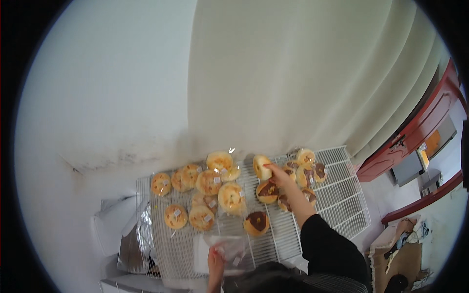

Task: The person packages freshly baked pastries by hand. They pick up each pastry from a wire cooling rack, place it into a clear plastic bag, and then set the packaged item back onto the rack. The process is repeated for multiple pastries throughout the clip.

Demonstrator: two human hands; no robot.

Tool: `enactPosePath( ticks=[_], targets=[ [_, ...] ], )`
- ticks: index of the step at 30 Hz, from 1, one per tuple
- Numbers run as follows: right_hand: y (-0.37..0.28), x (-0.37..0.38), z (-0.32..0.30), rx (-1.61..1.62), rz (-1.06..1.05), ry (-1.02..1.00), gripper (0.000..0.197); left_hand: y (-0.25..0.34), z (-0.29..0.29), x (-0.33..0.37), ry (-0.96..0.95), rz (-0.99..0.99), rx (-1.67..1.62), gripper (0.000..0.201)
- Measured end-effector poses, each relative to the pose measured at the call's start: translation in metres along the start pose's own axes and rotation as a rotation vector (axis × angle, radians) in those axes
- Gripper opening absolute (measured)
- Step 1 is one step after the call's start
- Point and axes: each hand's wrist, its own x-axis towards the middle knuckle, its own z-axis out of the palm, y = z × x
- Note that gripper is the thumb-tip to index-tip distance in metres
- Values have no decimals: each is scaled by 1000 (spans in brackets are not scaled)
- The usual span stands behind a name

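My right hand (277, 176) reaches to the far side of a white wire rack and grips a round golden bun (261, 167), which is tipped up on its side. Just nearer lies a bun with a dark brown topping (267, 192), and another chocolate-topped bun (257, 223) sits closer to me, unwrapped as far as I can see. Low in the view, my left hand (215, 260) has its fingers closed on a clear plastic bag (235, 250), held over the rack's near edge.
Several bagged golden breads (209, 182) cover the rack's left half. Bagged dark-topped buns (306, 175) lie right of my arm. The wire rack (342, 195) backs onto a pale curtain (293, 73). Silvery foil sheeting (134, 244) is at left, a cardboard box (400, 263) at lower right.
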Motion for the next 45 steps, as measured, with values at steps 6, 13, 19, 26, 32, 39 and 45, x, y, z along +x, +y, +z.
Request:
enactPosePath(
  ticks=[6, 13, 19, 26, 32, 39, 45],
  targets=[
    [39, -225, 26, 577, -133, -429, 70, -4, 0, 31, -255, 13, 132, 27],
    [104, -326, 65, 681, -52, -376, 67, -17, 26, 32, -264, -62, -40, 30],
    [97, -335, 80, 210, -234, -227, 57, 31, 33, -20, -322, 257, 461, 16],
    [43, -350, 62, -336, -426, -680, 62, 55, 28, -59, -573, 684, 701, 50],
    [30, -349, 42, -365, -342, -910, 60, 52, 57, -75, -624, 990, 568, 59],
    [26, -381, 42, -567, -467, -516, 50, 63, 67, -80, -519, 1253, 598, 67],
    [14, -419, 81, -1031, -610, 102, 44, 73, 88, -82, -636, 922, 392, 54]
  ],
)
